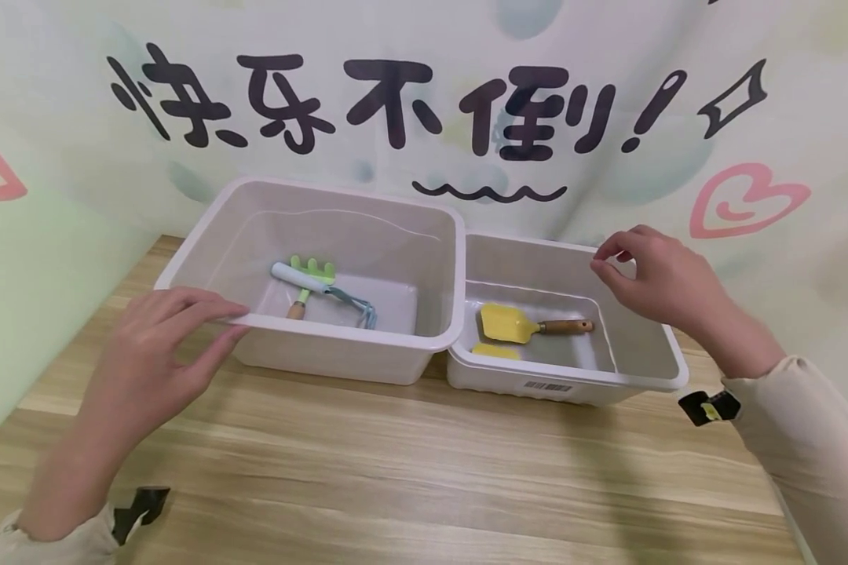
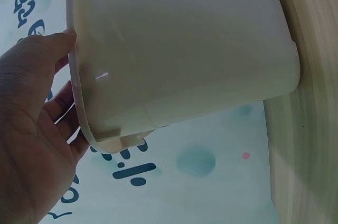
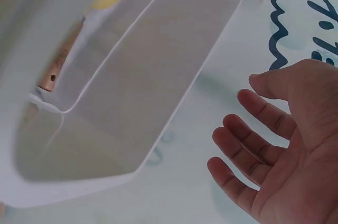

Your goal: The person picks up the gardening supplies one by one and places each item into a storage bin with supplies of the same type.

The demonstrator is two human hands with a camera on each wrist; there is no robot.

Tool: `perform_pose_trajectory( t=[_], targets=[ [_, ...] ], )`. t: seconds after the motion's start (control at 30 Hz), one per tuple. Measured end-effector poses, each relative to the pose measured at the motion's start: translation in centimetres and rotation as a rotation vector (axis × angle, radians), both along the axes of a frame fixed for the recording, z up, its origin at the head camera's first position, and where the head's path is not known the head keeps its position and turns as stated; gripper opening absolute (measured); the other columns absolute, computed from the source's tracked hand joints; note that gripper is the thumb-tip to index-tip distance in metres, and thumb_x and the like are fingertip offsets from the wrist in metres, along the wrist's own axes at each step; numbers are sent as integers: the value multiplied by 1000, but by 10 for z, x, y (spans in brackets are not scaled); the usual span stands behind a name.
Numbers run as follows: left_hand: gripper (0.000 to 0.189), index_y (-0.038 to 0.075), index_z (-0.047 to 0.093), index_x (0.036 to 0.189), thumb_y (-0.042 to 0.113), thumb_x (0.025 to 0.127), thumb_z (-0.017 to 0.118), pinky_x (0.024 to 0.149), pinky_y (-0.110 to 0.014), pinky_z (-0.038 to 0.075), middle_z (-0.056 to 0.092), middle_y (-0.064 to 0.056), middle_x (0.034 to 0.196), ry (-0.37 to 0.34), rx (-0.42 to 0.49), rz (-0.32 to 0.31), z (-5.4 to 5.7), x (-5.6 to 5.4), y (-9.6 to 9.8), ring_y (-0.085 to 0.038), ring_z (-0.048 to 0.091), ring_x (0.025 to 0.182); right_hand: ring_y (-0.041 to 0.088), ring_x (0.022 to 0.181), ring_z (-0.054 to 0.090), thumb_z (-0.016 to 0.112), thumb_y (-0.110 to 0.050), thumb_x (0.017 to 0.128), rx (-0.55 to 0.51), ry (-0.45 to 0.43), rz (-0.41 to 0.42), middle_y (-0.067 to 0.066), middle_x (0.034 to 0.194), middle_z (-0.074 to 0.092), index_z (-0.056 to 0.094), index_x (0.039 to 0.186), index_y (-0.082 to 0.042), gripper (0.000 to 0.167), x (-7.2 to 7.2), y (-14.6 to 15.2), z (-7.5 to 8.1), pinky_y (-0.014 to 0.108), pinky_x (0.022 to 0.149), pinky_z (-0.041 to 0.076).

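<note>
My left hand (image 1: 159, 345) pinches the front left rim of the large white tub (image 1: 353, 357), thumb on the outer side and fingers over the edge. Inside that tub, a blue hand cultivator (image 1: 304, 278) lies across a green hand rake (image 1: 314, 271) with a wooden handle. To its right stands a smaller white tub (image 1: 643, 382), holding a yellow hand shovel (image 1: 506, 323) with a wooden handle. Another yellow piece (image 1: 495, 351) is partly hidden by the front wall. Over this tub's right end hovers my right hand (image 1: 660, 275), fingers loosely bent, holding nothing.
Both tubs stand side by side on a wood-grain table (image 1: 396, 471), the large one's rim overlapping the small one's. Close behind hangs a pale printed cloth (image 1: 367, 23) with dark characters and pink hearts. A barcode label (image 1: 547, 386) marks the smaller tub's front.
</note>
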State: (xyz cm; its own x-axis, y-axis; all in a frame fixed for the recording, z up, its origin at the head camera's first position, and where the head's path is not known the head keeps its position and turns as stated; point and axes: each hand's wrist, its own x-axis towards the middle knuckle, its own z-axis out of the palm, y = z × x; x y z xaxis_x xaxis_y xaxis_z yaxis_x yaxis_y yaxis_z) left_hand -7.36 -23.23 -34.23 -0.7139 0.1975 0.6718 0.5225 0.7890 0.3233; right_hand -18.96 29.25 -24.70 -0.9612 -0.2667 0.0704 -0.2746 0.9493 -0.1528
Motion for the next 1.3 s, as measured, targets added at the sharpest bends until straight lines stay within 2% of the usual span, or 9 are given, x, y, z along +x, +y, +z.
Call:
perform_pose_trajectory(
  t=[0.33, 0.5, 0.67, 0.9, 1.3],
  targets=[
    [64, 7, 79, 103, 64, 105, 49, 94, -23, 34, 75, -15, 102, -8, -6, 3, 1, 1, -1, -37, 64, 100, 35, 105, 66, 69, -26, 101, -24, 59, 27, 20, 114, 71, 75, 114, -9, 22, 18, 9, -9, 59, 76, 56],
    [64, 7, 79, 103, 64, 105, 50, 96, -19, 32, 75, -15, 102, -11, 2, 2, 0, 1, -1, -36, 63, 100, 34, 103, 67, 70, -24, 100, -27, 79, 45, 18, 113, 72, 76, 110, -10, 18, 23, 11, -12, 55, 73, 55],
    [64, 6, 79, 104, 63, 105, 50, 97, -16, 31, 75, -16, 102, -5, 2, 0, -1, 0, 0, -37, 63, 100, 33, 100, 69, 72, -24, 99, -26, 102, 61, 18, 112, 73, 76, 108, -11, 17, 30, 13, -16, 56, 71, 56],
    [65, 7, 79, 104, 64, 105, 49, 98, -16, 30, 75, -16, 103, -17, -2, 6, -1, 1, 0, -37, 63, 101, 33, 98, 69, 75, -20, 97, -51, 151, 76, 17, 110, 73, 76, 106, -10, 14, 41, 15, -23, 48, 70, 53],
    [61, 7, 79, 103, 61, 106, 52, 98, -15, 30, 75, -15, 100, 21, 25, -15, 0, 1, 3, -36, 63, 100, 31, 97, 70, 77, -15, 94, -106, 208, 92, 10, 102, 73, 76, 104, -12, 10, 54, 18, -33, 45, 69, 52]
  ],
)
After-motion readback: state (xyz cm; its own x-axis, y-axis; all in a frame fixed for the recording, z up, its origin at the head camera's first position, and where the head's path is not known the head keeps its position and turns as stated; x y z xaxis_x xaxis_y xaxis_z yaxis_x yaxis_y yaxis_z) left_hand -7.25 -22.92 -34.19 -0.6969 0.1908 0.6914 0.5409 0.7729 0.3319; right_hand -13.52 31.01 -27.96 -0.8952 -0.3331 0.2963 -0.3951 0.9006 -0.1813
